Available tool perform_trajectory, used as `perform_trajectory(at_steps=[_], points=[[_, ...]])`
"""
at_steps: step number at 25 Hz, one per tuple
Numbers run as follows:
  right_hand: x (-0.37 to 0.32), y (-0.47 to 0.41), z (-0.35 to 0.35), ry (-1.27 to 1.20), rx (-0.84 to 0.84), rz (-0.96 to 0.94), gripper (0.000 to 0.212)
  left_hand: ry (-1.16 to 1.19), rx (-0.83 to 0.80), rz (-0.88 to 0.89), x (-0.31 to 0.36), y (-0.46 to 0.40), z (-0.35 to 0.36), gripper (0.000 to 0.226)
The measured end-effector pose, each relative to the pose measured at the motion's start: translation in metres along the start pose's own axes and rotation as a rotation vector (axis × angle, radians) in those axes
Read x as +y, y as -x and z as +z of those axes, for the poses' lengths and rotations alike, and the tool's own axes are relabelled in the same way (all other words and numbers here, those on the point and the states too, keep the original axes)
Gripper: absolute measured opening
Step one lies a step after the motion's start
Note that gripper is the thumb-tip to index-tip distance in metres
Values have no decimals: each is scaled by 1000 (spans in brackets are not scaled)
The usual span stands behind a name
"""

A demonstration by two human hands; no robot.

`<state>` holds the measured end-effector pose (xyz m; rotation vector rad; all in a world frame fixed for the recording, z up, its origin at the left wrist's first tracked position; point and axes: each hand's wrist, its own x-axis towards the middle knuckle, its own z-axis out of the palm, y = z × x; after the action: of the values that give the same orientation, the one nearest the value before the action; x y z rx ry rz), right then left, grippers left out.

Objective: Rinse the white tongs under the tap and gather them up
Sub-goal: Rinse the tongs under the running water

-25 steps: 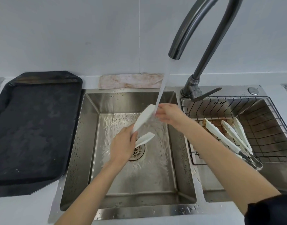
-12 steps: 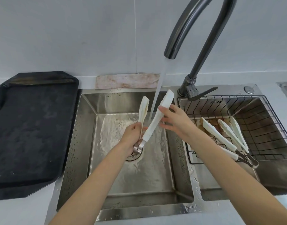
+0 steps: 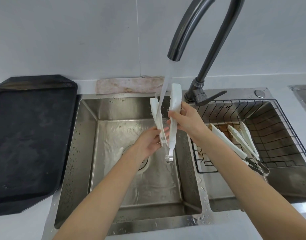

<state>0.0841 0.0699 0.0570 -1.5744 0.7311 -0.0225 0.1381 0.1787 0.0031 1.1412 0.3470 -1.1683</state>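
White tongs (image 3: 173, 129) stand tips-up over the left sink basin (image 3: 83, 153), hinge end down. Water runs from the dark tap (image 3: 197, 25) between their two arms. My left hand (image 3: 148, 142) holds the left arm near its lower part. My right hand (image 3: 185, 118) grips the right arm just below its broad tip. More white tongs (image 3: 235, 144) lie in the wire basket (image 3: 287, 153) over the right basin.
A black tray (image 3: 27, 135) lies on the counter at the left. A stained cloth (image 3: 129, 85) lies along the wall behind the sink. The drain (image 3: 145, 161) sits under my left wrist. Another sink edge (image 3: 302, 92) shows at far right.
The tongs were swung from lying tilted with tips down to standing upright with tips up. Both hands rose with them, and the stream now falls between the arms.
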Motion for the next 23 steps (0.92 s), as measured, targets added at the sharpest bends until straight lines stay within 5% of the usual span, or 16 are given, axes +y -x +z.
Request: perform_trajectory(at_steps=[4,12,20,23], points=[[0,1,-3,15,21,-37,24,38,-34,32,6,-3,0,48],[18,4,4,-12,53,53,36,-134,46,178,2,4,-12,9],[38,12,-8,-160,38,173,13,-288,61,165,-21,19,-18,11],[43,6,1,-182,-13,246,28,-382,56,247,-22,29,-26,18]])
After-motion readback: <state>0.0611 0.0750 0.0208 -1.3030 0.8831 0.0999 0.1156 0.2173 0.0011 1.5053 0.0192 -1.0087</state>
